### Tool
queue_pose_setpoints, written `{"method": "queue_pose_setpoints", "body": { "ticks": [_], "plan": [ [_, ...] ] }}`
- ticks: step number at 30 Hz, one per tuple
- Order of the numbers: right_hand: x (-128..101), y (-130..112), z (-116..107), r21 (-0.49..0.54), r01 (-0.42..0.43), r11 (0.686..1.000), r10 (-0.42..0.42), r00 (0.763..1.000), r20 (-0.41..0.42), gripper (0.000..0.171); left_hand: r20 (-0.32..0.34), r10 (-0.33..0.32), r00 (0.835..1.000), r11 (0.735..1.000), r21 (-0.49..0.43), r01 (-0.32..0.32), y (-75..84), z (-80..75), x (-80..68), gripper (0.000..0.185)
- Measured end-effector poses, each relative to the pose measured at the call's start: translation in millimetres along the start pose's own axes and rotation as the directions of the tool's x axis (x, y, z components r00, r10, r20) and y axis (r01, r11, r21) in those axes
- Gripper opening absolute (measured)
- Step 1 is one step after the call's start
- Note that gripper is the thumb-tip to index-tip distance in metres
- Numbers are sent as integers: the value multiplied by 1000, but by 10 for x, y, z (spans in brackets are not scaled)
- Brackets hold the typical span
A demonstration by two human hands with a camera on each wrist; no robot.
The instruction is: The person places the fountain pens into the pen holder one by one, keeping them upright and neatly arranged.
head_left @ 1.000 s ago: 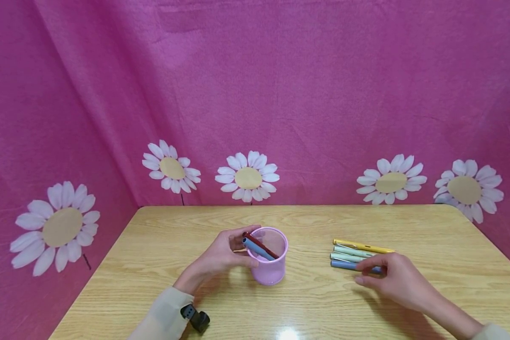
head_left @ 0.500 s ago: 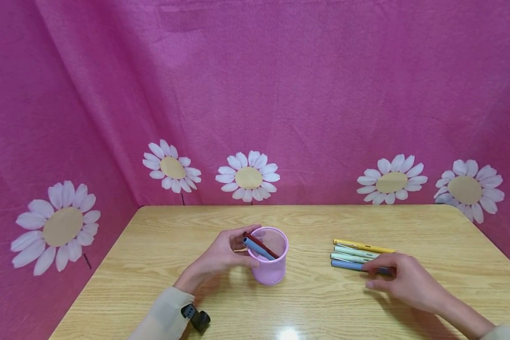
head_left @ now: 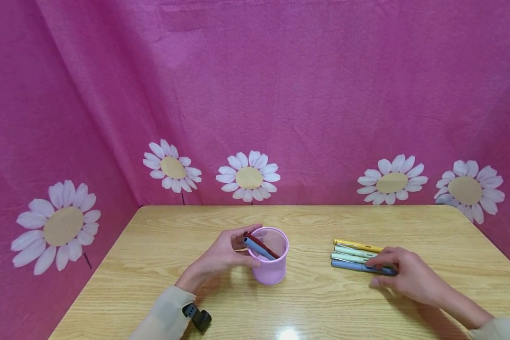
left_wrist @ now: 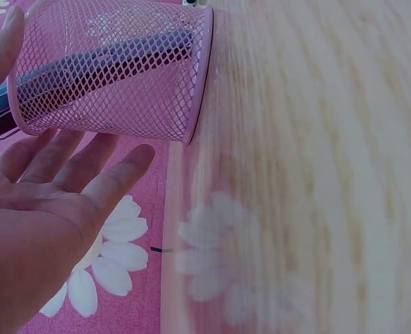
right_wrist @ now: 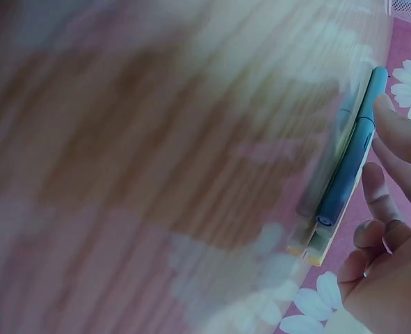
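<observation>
In the head view my left hand (head_left: pixel 219 257) holds a lilac mesh pen holder (head_left: pixel 270 273) upright on the table, thumb at the near rim and fingers around the far side. Inside it lean a dark red pen (head_left: pixel 267 246) and a blue-grey pen (head_left: pixel 257 248). My right hand (head_left: pixel 410 276) is over the right ends of several pens lying side by side: a yellow pen (head_left: pixel 357 245), two pale green pens (head_left: pixel 353 252) and a blue pen (head_left: pixel 347 266). Its index finger reaches over the blue pen; the thumb is apart from it. The right wrist view shows the blue pen (right_wrist: pixel 347 168) beside the thumb.
The wood-grain table (head_left: pixel 306 311) reaches back to a magenta cloth (head_left: pixel 280 94) printed with white daisies, which also hangs along the left. Bare tabletop lies between the pen holder and the row of pens. A black strap (head_left: pixel 197 317) sits on the left wrist.
My right hand has shifted a little to the right along the blue pen, exposing more of it. The left hand and the pen holder stay in place.
</observation>
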State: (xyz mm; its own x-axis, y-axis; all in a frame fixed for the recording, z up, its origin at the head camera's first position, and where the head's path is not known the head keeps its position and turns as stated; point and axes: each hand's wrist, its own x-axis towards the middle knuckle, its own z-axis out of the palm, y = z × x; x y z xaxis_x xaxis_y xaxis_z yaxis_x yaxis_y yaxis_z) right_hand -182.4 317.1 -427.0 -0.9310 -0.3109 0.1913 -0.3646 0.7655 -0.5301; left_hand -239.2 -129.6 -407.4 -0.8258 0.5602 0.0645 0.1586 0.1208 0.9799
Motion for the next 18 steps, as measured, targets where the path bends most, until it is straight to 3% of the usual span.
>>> {"method": "queue_pose_setpoints", "body": {
  "ticks": [5,13,18],
  "plan": [
    [47,-2,11,21,-25,999,25,999,42,28,3,15,1000,1000,3,-15,-6,-1,3,83],
    [43,18,74,108,30,994,-34,999,39,20,12,30,999,1000,-8,-29,-9,-3,0,81],
    [40,4,84,99,-16,995,10,998,59,18,6,26,1000,1000,-4,-26,-8,-6,-3,80]
  ]
}}
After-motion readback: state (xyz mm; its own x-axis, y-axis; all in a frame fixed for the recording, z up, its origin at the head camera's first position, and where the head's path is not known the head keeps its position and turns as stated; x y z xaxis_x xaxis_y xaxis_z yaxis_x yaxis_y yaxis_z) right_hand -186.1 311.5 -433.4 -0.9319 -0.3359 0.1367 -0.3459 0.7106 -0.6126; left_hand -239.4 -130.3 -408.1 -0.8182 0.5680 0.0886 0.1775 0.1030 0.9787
